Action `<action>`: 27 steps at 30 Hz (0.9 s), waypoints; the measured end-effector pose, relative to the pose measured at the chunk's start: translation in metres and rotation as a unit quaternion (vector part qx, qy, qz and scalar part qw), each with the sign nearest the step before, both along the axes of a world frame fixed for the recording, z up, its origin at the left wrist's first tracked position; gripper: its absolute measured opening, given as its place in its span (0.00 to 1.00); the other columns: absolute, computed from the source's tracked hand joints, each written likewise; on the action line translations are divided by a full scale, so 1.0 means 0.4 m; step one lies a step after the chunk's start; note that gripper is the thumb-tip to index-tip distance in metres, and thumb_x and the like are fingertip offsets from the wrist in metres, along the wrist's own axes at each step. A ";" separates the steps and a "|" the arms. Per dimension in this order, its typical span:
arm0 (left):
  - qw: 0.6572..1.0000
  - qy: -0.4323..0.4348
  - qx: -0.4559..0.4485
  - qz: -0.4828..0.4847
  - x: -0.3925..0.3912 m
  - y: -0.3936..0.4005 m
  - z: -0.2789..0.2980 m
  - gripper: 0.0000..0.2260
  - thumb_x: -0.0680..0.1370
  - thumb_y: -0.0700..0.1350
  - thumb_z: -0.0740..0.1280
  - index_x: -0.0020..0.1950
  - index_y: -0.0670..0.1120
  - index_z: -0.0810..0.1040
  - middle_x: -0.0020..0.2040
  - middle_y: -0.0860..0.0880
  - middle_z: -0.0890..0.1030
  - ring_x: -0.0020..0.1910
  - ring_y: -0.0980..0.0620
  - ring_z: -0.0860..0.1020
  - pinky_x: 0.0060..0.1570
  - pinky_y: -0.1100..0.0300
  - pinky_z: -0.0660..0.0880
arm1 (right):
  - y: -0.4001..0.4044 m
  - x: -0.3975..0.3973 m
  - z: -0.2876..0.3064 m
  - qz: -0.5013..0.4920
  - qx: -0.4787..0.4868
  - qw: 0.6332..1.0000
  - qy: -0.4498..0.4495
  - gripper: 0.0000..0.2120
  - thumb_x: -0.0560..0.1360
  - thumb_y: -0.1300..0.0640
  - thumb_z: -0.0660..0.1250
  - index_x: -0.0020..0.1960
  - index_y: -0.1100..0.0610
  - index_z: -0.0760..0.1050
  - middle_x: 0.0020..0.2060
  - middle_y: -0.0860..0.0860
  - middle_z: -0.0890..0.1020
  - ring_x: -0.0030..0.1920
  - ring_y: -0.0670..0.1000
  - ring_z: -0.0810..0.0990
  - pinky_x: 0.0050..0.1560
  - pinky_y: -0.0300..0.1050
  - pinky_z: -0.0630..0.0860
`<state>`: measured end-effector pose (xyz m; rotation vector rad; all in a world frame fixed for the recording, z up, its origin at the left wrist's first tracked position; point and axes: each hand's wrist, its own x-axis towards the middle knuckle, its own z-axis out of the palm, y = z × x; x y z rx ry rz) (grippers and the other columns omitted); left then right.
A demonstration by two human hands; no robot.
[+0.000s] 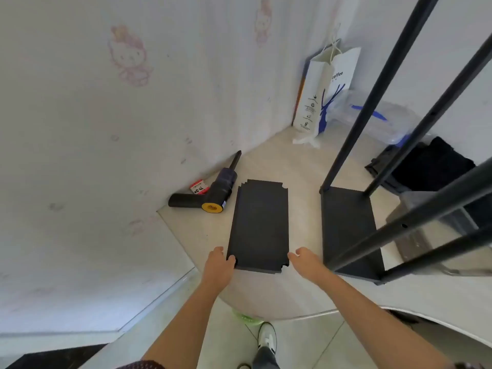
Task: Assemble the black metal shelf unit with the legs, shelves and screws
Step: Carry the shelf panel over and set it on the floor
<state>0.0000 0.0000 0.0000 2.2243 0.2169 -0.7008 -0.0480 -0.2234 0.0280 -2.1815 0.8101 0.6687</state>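
A stack of flat black metal shelves (259,222) lies on the pale table (279,294), long side pointing away from me. My left hand (219,265) grips the stack's near left corner, thumb on top. My right hand (303,259) sits at the near right corner with fingers apart, touching or almost touching the edge. To the right stands the partly built shelf unit: a black bottom shelf (348,227) with several black legs (378,97) rising from its corners. No screws can be made out.
A black and yellow electric screwdriver (213,194) and a small red and white box (199,187) lie by the wall behind the stack. A white paper bag (323,94), clear plastic wrapping (383,121) and dark cloth (428,166) fill the far right corner.
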 end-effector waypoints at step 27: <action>0.987 0.064 -0.035 0.145 0.081 -0.097 0.024 0.21 0.82 0.54 0.65 0.66 0.41 0.65 0.64 0.43 0.66 0.55 0.45 0.72 0.54 0.52 0.74 | -0.015 0.110 -0.013 -0.199 0.241 0.949 0.045 0.19 0.78 0.53 0.69 0.64 0.58 0.69 0.60 0.54 0.75 0.59 0.57 0.76 0.58 0.52 0.79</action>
